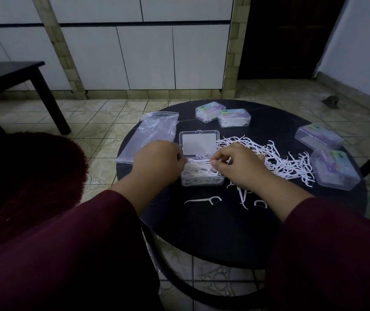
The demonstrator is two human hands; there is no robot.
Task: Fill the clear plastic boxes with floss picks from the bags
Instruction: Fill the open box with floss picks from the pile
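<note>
Both forearms are stretched forward, sleeved; the left hand (pixel 160 159) and right hand (pixel 239 163) are curled in a pinching grip.

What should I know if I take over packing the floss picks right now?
Left hand and right hand: both pinch a small bundle of picks over the open box.
Open box: nearly full, lid tipped back.
Loose pile of picks: on the round table, right of the open box; a few strays lie nearer you.
Done: two filled, closed boxes at the far edge.
Left: finish this box, close it, then fill the two boxes on the right, which seem to hold no picks.
The bag looks empty.
</note>
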